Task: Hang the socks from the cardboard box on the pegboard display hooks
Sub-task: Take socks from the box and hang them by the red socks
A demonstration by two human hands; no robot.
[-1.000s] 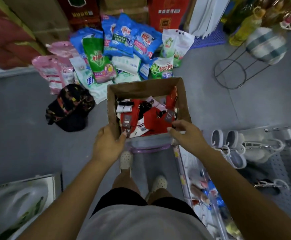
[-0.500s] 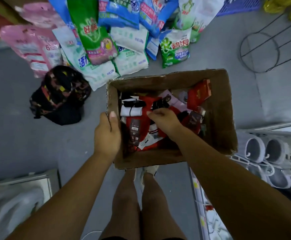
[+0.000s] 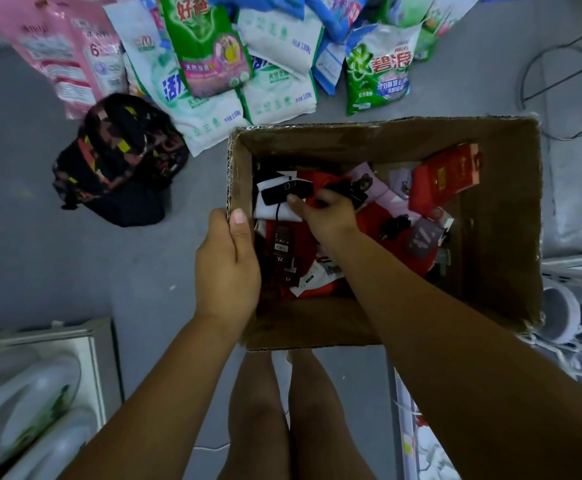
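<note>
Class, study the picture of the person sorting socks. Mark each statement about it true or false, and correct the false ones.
1. The left hand grips the cardboard box by its left wall. True.
2. The right hand is outside the box. False: it reaches inside, its grip on the socks.
3. Every sock is white. False: several are red.
4. Detergent bags lie on the floor beyond the box. True.
5. The patterned bag sits right of the box. False: it sits left.
</note>
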